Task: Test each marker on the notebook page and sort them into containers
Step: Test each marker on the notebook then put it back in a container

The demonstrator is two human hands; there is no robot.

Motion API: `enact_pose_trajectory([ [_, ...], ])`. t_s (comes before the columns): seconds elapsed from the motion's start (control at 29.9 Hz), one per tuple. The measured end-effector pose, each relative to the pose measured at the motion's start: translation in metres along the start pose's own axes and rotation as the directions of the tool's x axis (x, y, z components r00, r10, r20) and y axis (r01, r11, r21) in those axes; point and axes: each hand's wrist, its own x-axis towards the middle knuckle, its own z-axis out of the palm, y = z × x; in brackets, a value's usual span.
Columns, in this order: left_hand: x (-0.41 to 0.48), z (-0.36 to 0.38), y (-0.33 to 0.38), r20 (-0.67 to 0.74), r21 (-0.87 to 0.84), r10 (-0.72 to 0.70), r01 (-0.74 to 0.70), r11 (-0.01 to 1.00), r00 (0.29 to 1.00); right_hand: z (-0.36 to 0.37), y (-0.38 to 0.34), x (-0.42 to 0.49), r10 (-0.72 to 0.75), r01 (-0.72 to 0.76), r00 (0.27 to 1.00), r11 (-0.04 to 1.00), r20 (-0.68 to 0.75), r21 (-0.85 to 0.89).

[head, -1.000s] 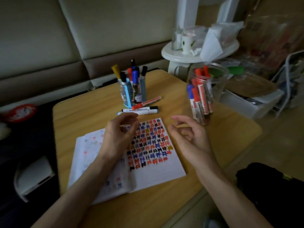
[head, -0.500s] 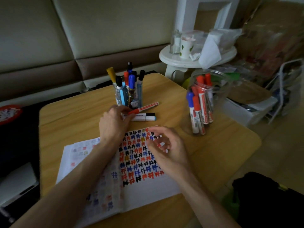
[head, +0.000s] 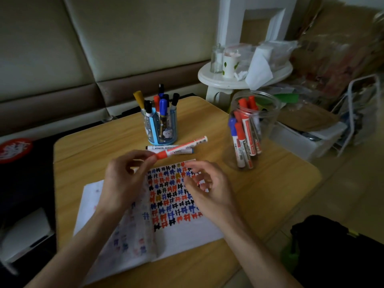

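head view looks down on my two hands above the open notebook [head: 187,231], which lies flat on the wooden table [head: 270,194]. my left hand [head: 124,183] pinches the red marker [head: 180,147] at its red cap end, between the thumb and the first fingers. the marker's white body points away from me and to the right. it crosses over two markers [head: 166,146] that lie side by side on the table, just in front of the blue cup [head: 161,132]. i cannot tell if it touches them.

my right hand [head: 207,188] is over the right page, its fingers loosely curled and holding nothing. this page is covered with rows of small red, blue and black marks.

the blue cup stands upright behind the notebook and is full of markers with caps of several colours. the clear jar [head: 255,121] stands to the right, well apart from the cup, with red and blue markers leaning inside it.
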Motion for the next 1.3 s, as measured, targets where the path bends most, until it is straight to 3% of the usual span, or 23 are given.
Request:
enact_pose_trajectory([
  [0.1, -0.033, -0.013, 0.013, 0.043, -0.057, 0.036, -0.034, 0.998, 0.998, 0.0, -0.001, -0.005, -0.009, 0.009, 1.0, 1.0, -0.002, -0.001],
  [0.27, -0.065, -0.021, 0.015, 0.104, -0.189, 0.035, -0.015, 0.982, 0.994, -0.001, -0.022, -0.021, 0.019, -0.076, 0.986, 0.937, 0.166, 0.34],
  [0.47, -0.077, -0.021, 0.005, 0.159, -0.082, 0.055, -0.042, 0.996, 0.986, -0.004, -0.031, -0.038, 0.072, -0.151, 0.981, 0.862, 0.18, 0.483],
  [0.8, -0.081, -0.018, 0.007, 0.203, 0.078, 0.214, -0.234, 0.969, 0.955, -0.008, -0.038, -0.05, 0.1, -0.156, 0.982, 0.907, 0.159, 0.392],
  [1.17, -0.078, -0.02, 0.015, 0.371, -0.046, 0.089, -0.078, 0.996, 0.924, -0.021, -0.043, -0.054, 0.046, -0.097, 0.986, 0.94, 0.159, 0.328],
  [1.3, -0.08, -0.014, 0.014, 0.336, -0.036, 0.145, -0.141, 0.989, 0.93, -0.012, -0.042, -0.056, 0.101, -0.14, 0.988, 0.915, 0.12, 0.378],
])
